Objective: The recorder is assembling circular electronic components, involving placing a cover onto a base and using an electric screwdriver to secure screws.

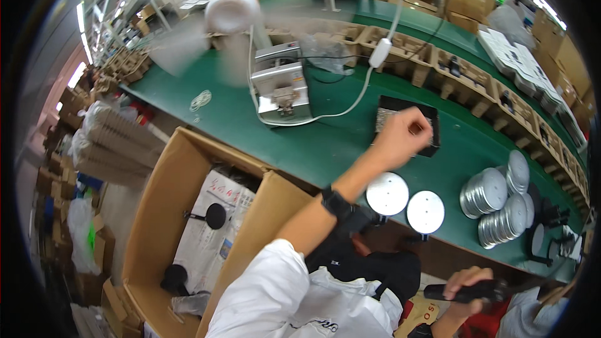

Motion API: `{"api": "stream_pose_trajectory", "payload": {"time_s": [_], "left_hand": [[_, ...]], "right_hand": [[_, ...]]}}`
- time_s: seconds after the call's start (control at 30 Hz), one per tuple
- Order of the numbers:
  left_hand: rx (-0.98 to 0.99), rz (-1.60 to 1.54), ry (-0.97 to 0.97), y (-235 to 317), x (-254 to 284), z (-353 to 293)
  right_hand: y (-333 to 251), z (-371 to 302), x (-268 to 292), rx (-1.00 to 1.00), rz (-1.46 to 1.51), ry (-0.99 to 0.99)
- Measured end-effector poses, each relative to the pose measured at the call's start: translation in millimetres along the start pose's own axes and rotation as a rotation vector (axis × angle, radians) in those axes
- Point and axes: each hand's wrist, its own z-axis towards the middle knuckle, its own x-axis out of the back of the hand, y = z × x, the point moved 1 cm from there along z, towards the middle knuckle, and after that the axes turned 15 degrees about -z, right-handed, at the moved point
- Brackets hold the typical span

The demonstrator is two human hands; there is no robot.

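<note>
My left hand [404,133], a dark watch on its wrist, is over a black tray [432,112] of small metal pieces, possibly screws. Its fingers are pinched together; what they hold, if anything, is too small to make out. Low on the right, my right hand [466,291] grips a black cylindrical tool [479,291], probably an electric screwdriver. Between the hands, a silver round plate [387,194] and a second silver plate [426,212] lie at the near table edge, each with a black part sticking out toward me.
Stacks of silver discs [485,193] stand at the right near black parts [548,216]. A metal fixture [282,91] and a spinning white fan [233,11] occupy the green table [338,144]. Cardboard trays [463,81] line its back. An open carton [156,213] is at left.
</note>
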Motion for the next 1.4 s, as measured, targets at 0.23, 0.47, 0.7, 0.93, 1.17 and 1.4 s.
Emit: {"api": "stream_pose_trajectory", "payload": {"time_s": [0.23,0.47,0.7,0.93,1.17,1.4], "left_hand": [[0.277,-0.577,-0.15,11.0,-46.0,-158.7],[0.164,-0.424,-0.118,14.2,-14.7,-181.8],[0.161,-0.498,-0.179,-12.6,-28.0,-171.5],[0.269,-0.504,-0.04,-52.4,-49.0,-148.8],[0.222,-0.484,-0.14,-76.6,-69.9,-141.5],[0.559,-0.771,-0.271,-80.8,-71.1,-140.8]], "right_hand": [[-52.8,69.0,-35.9,0.571,0.088,0.343],[-54.2,69.7,-46.8,0.581,0.079,0.277],[-48.7,76.4,-42.8,0.572,0.03,0.16],[-13.9,111.4,-2.9,0.576,0.149,-0.012],[-11.0,110.3,17.3,0.525,0.082,-0.038],[-7.9,129.5,28.4,0.357,0.18,-0.298]]}}
